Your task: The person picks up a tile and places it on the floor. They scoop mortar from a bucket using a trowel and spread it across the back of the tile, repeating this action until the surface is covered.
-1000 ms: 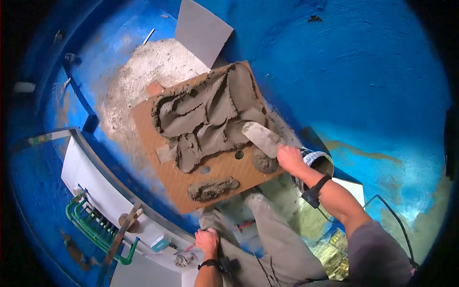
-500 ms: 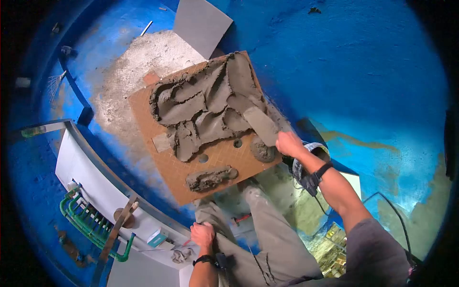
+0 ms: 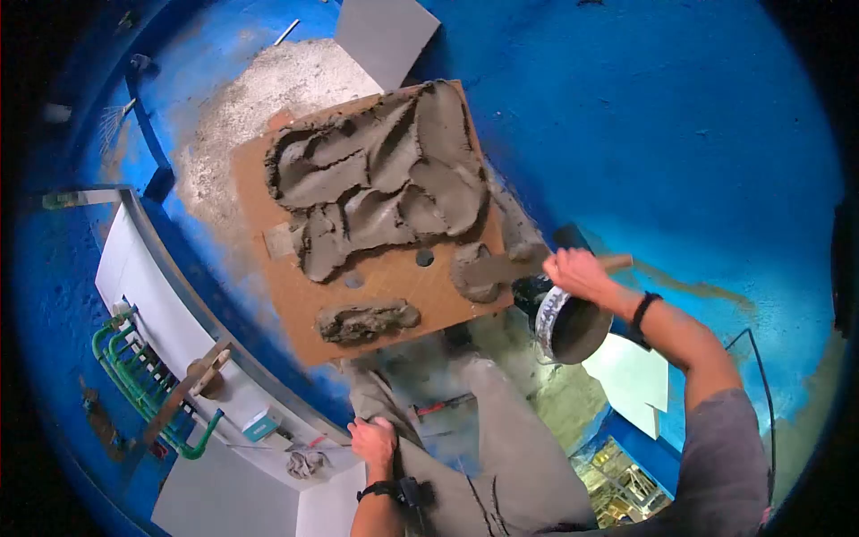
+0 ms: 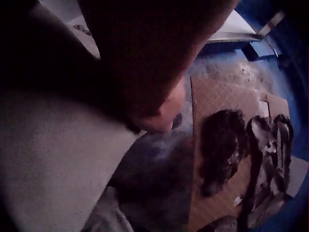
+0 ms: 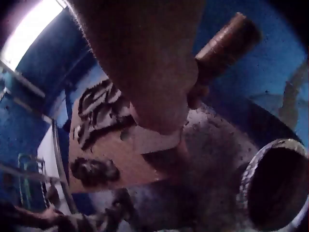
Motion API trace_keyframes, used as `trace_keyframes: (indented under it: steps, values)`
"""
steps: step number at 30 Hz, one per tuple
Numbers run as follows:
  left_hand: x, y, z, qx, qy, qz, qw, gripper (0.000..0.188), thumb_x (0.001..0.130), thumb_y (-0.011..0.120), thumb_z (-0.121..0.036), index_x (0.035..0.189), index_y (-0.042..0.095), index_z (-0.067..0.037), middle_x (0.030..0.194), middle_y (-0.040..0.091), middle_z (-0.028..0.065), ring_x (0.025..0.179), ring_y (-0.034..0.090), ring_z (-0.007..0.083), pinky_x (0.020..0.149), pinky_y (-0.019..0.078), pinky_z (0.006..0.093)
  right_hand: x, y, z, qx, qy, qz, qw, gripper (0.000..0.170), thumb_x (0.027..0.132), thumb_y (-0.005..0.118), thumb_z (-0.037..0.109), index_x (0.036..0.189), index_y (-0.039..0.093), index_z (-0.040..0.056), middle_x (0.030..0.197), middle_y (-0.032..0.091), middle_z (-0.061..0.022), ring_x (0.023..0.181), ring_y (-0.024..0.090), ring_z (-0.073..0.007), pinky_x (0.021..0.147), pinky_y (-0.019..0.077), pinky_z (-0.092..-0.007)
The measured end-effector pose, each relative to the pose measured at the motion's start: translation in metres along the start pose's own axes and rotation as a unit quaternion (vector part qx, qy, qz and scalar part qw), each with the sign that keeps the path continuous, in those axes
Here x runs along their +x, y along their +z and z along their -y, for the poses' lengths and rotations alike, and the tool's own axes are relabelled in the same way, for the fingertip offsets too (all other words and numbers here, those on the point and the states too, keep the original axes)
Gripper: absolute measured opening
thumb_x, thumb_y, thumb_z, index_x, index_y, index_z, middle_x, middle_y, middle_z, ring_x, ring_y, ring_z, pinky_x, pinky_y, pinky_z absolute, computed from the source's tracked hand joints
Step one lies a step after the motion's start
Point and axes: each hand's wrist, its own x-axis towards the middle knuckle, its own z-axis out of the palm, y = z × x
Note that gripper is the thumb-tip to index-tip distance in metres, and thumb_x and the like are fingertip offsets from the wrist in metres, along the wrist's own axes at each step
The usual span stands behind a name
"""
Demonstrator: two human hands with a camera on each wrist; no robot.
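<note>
In the head view the right hand (image 3: 582,271) grips a trowel by its wooden handle (image 3: 616,262); its blade (image 3: 501,268) lies at a round lump of mortar (image 3: 472,273) on the board's near right corner. A wide, ridged mortar layer (image 3: 385,179) covers much of the brown board (image 3: 259,215). Nearer the person is a long mortar lump (image 3: 367,320). The left hand (image 3: 373,440) rests on the person's knee, its fingers bent over the trouser cloth. In the right wrist view the handle (image 5: 227,46) sticks out beyond the hand (image 5: 161,111).
A round bucket (image 3: 577,331) stands just below the right hand. At left are a white curved panel (image 3: 148,259) and green pipes (image 3: 107,358). A grey sheet (image 3: 385,40) lies beyond the board, white sheet pieces (image 3: 631,376) right of the legs, and a red-handled tool (image 3: 440,405) between them.
The trowel has swung from the mortar layer's right edge to the round lump, its handle now pointing right. The right hand has moved right, above the bucket. The left hand stays on the knee.
</note>
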Motion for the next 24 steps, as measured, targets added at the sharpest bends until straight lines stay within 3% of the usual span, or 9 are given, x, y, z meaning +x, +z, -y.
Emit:
trace_keyframes:
  steps: [3,6,8,9,11,12,15,20,24]
  values:
    - [-0.019,0.034,-0.012,-0.003,-0.029,-0.006,1.0,0.048,0.085,0.064,-0.035,0.114,0.062,0.003,0.117,0.061,0.0236,0.103,0.065,0.0434,0.088,0.0531,0.0531,0.05,0.015,-0.049,-0.064,-0.025,-0.091,0.994,0.015,0.089,0.057,0.017,0.097,0.062,0.0063,0.069,0.06,-0.0094,0.056,0.065,-0.0257,0.049,0.0532,-0.0414]
    - [-0.046,0.054,-0.012,0.003,-0.031,0.0,1.0,0.048,0.085,0.065,-0.036,0.113,0.06,0.003,0.116,0.06,0.0233,0.103,0.064,0.0442,0.087,0.0529,0.0539,0.086,0.006,-0.063,-0.03,0.039,-0.11,0.993,0.014,0.089,0.057,0.016,0.098,0.062,0.0064,0.075,0.065,-0.0153,0.062,0.069,-0.0296,0.051,0.0552,-0.0443]
    - [-0.058,0.057,-0.019,-0.006,-0.038,-0.013,0.999,0.049,0.085,0.065,-0.037,0.113,0.059,0.003,0.116,0.058,0.0233,0.102,0.064,0.0452,0.087,0.0523,0.0546,0.101,-0.004,-0.067,0.101,0.104,0.025,0.989,0.018,0.091,0.056,0.017,0.1,0.063,0.0027,0.088,0.07,-0.0239,0.076,0.072,-0.0395,0.063,0.0578,-0.0523]
    - [-0.064,0.055,-0.019,-0.005,-0.045,-0.013,0.999,0.049,0.085,0.065,-0.037,0.113,0.059,0.003,0.116,0.058,0.0233,0.102,0.064,0.0452,0.087,0.0523,0.0546,0.101,-0.002,-0.061,0.104,0.099,0.024,0.989,0.018,0.091,0.056,0.017,0.1,0.063,0.0027,0.088,0.07,-0.0239,0.076,0.072,-0.0395,0.063,0.0578,-0.0523]
    - [-0.072,0.051,-0.02,-0.011,-0.034,0.019,0.999,0.049,0.086,0.065,-0.037,0.114,0.06,0.003,0.118,0.058,0.0239,0.103,0.064,0.0454,0.088,0.0521,0.0543,0.1,-0.002,-0.045,0.299,0.148,0.132,0.934,0.027,0.092,0.056,0.023,0.102,0.064,-0.0012,0.098,0.07,-0.0295,0.091,0.07,-0.047,0.078,0.0568,-0.0568]
    - [-0.078,0.054,-0.017,-0.011,-0.037,0.022,0.999,0.049,0.086,0.065,-0.037,0.114,0.06,0.003,0.118,0.058,0.0239,0.103,0.064,0.0454,0.088,0.0521,0.0543,0.094,0.0,-0.033,0.38,0.157,0.142,0.9,0.037,0.092,0.056,0.03,0.101,0.064,-0.0044,0.099,0.069,-0.0305,0.096,0.066,-0.0501,0.086,0.054,-0.0567]
    - [-0.088,0.065,-0.018,-0.011,-0.021,0.023,0.999,0.048,0.087,0.065,-0.036,0.115,0.06,0.003,0.119,0.058,0.0236,0.104,0.064,0.045,0.087,0.0525,0.0537,0.068,0.022,0.012,0.421,0.13,0.123,0.889,0.038,0.09,0.057,0.029,0.093,0.066,-0.0078,0.096,0.068,-0.033,0.094,0.066,-0.0519,0.085,0.0536,-0.0575]
    - [-0.086,0.075,-0.014,0.014,-0.034,0.025,0.999,0.047,0.086,0.064,-0.034,0.115,0.063,0.003,0.115,0.061,0.0217,0.098,0.068,0.0404,0.085,0.0545,0.0501,0.027,-0.016,0.055,0.34,0.139,0.153,0.918,0.026,0.089,0.057,0.02,0.096,0.065,-0.0039,0.086,0.07,-0.0298,0.083,0.07,-0.0487,0.079,0.057,-0.0563]
    - [-0.079,0.083,-0.002,-0.009,-0.046,0.034,0.998,0.048,0.085,0.068,-0.036,0.115,0.063,0.001,0.117,0.061,0.0204,0.102,0.067,0.042,0.087,0.0535,0.052,0.05,-0.03,0.02,0.088,0.131,0.052,0.986,0.01,0.089,0.059,0.015,0.086,0.065,0.0069,0.077,0.073,-0.0172,0.071,0.075,-0.0338,0.06,0.0613,-0.0471]
